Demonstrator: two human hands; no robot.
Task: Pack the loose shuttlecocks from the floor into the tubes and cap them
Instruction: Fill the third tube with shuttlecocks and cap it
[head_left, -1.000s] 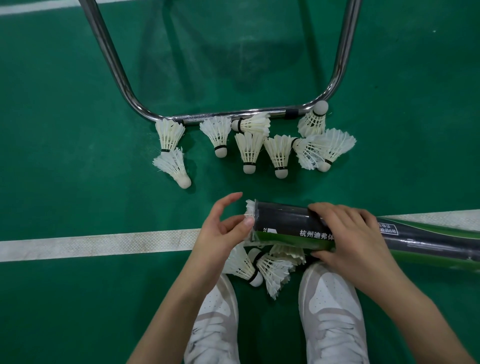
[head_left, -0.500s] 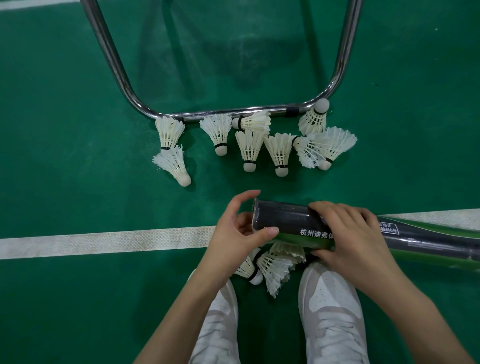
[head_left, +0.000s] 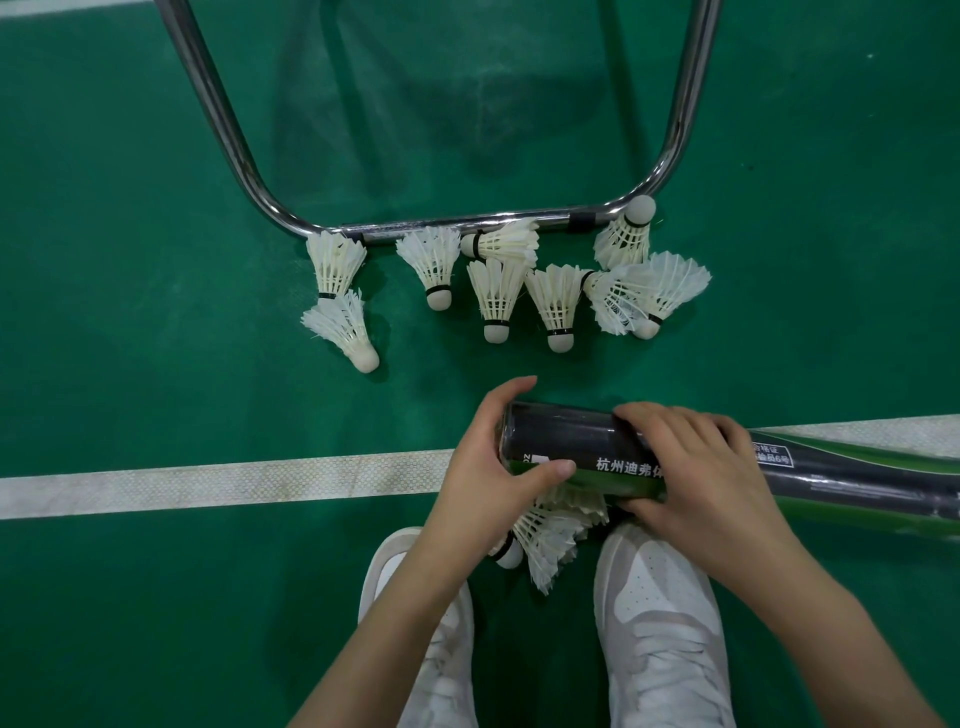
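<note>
Tube (head_left: 566, 452) lies crosswise, mouth toward left hand (head_left: 483, 467).

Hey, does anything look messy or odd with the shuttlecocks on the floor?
Mostly expected scatter. One shuttlecock stands cork-up against the metal frame; two overlap with splayed feathers. A few more lie between the shoes.

Just a green court floor (head_left: 130, 260) with a white line (head_left: 208, 483) running left to right across the near part and a shiny bent metal tube frame (head_left: 234, 145) sitting further back.
</note>
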